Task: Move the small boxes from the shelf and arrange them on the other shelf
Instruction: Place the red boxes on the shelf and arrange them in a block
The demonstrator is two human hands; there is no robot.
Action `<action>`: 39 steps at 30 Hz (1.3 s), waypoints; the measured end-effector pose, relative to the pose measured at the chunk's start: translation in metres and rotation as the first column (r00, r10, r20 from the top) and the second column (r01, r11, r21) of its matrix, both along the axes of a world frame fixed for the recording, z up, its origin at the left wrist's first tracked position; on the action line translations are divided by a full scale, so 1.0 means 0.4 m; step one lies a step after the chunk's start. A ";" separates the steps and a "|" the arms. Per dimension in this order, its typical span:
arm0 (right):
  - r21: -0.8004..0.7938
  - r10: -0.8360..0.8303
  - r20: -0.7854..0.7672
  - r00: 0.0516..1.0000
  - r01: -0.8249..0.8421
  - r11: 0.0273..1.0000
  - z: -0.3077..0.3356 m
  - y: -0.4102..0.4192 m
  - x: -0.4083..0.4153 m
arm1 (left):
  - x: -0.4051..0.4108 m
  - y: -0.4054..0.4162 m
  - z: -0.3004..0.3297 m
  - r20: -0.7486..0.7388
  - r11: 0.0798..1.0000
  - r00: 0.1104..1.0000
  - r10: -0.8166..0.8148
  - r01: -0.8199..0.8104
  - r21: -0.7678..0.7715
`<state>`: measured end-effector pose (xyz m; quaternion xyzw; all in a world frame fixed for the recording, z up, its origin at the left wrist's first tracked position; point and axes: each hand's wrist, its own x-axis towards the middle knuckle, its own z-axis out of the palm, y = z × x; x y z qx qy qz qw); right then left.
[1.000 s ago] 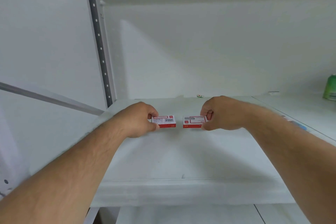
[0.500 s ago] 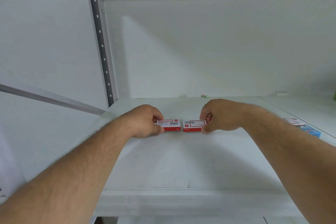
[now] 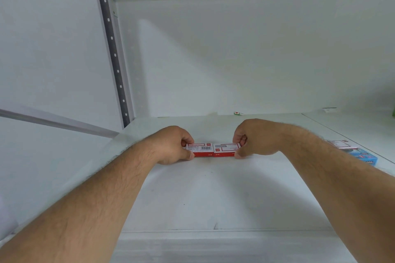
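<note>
1. Barcode box (image 3: pixel 200 150), red and white, lies on the white shelf (image 3: pixel 213 194), pinched by the left hand (image 3: pixel 173 145).
2. Second red box (image 3: pixel 226 150) touches it end to end, pinched by the right hand (image 3: pixel 254 137).
3. Blue box (image 3: pixel 363 156) lies far right.

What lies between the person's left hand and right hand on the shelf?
In the head view, two red-and-white small boxes, left box and right box, lie end to end between the left hand and right hand.
</note>
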<state>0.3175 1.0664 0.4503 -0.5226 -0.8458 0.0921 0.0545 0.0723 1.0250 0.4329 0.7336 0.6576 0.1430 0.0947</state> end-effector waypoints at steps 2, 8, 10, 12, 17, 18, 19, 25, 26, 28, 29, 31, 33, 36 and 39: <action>-0.002 -0.001 -0.002 1.000 0.001 1.000 -0.002 0.006 -0.002 | 0.000 0.005 0.000 -0.005 1.000 1.000 0.002 -0.002 -0.005; -0.013 0.005 0.023 1.000 -0.004 1.000 0.000 0.011 -0.007 | 0.001 0.009 0.001 -0.011 0.999 1.000 0.004 -0.005 -0.042; -0.024 0.004 0.027 1.000 -0.004 1.000 -0.001 0.010 -0.007 | 0.003 0.007 0.003 -0.016 0.999 1.000 0.007 -0.008 -0.052; -0.029 0.003 0.029 1.000 -0.002 1.000 -0.002 0.012 -0.007 | 0.006 0.005 0.005 -0.018 0.998 1.000 0.009 -0.010 -0.062; -0.030 -0.016 0.031 0.999 0.017 0.999 -0.002 0.009 -0.007 | 0.012 -0.002 0.006 -0.008 0.996 1.000 0.024 -0.025 -0.084; -0.031 -0.022 0.033 0.999 0.023 0.999 -0.001 0.006 -0.007 | 0.012 -0.005 0.006 -0.002 0.995 0.999 0.035 -0.035 -0.090; -0.036 -0.034 0.035 0.999 0.035 0.999 0.000 0.002 -0.006 | 0.013 -0.009 0.007 -0.003 0.994 0.999 0.043 -0.043 -0.098; 0.016 -0.086 0.089 0.992 0.085 0.996 0.015 -0.042 0.000 | 0.010 -0.049 0.021 -0.004 0.990 0.997 0.071 -0.071 -0.119; 0.049 -0.082 0.092 0.992 0.078 0.996 0.019 -0.055 -0.001 | 0.009 -0.057 0.023 -0.003 0.991 0.997 0.075 -0.075 -0.108; 0.100 -0.070 0.064 0.995 0.064 0.993 0.024 -0.085 -0.013 | 0.007 -0.076 0.023 -0.022 0.993 0.996 0.084 -0.085 -0.082; 0.118 -0.059 0.054 0.997 0.052 0.992 0.023 -0.100 -0.022 | 0.008 -0.087 0.023 -0.043 0.994 0.995 0.088 -0.091 -0.067; 0.139 -0.025 0.063 0.998 0.016 0.990 0.017 -0.133 -0.045 | 0.009 -0.113 0.020 -0.098 0.994 0.990 0.097 -0.100 -0.030; 0.149 0.012 0.067 0.998 -0.022 0.989 0.008 -0.163 -0.066 | 0.014 -0.145 0.018 -0.137 0.994 0.984 0.113 -0.113 0.006; 0.148 0.048 0.038 0.998 -0.053 0.988 0.000 -0.206 -0.085 | 0.028 -0.205 0.023 -0.179 0.989 0.972 0.149 -0.142 0.050; 0.164 0.093 0.019 0.995 -0.095 0.982 0.001 -0.240 -0.090 | 0.052 -0.272 0.033 -0.201 0.977 0.957 0.210 -0.195 0.090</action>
